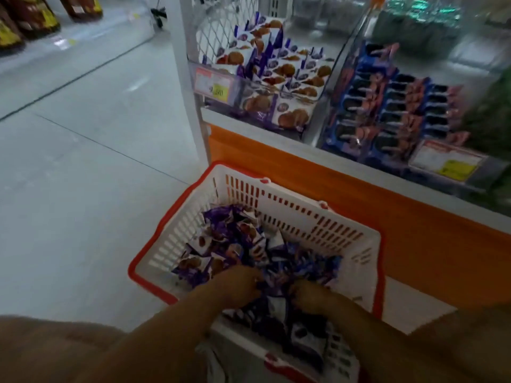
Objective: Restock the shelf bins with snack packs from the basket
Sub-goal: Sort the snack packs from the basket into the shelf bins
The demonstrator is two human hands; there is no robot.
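A white basket (304,217) with a red rim stands on the floor against the orange shelf base. It holds a heap of purple-and-white snack packs (221,244) and darker blue ones on its right side. Both my hands are down in the heap at the near side. My left hand (237,286) has its fingers curled around purple packs. My right hand (309,295) also grips packs, its fingertips buried among them. Above, a clear shelf bin (276,78) holds matching purple-and-white packs.
To the right, another clear bin (392,111) is lined with blue packs, with price tags (213,85) on the bin fronts. A white shelf post (188,78) stands left of the bins. Grey tiled floor (83,161) spreads out to the left.
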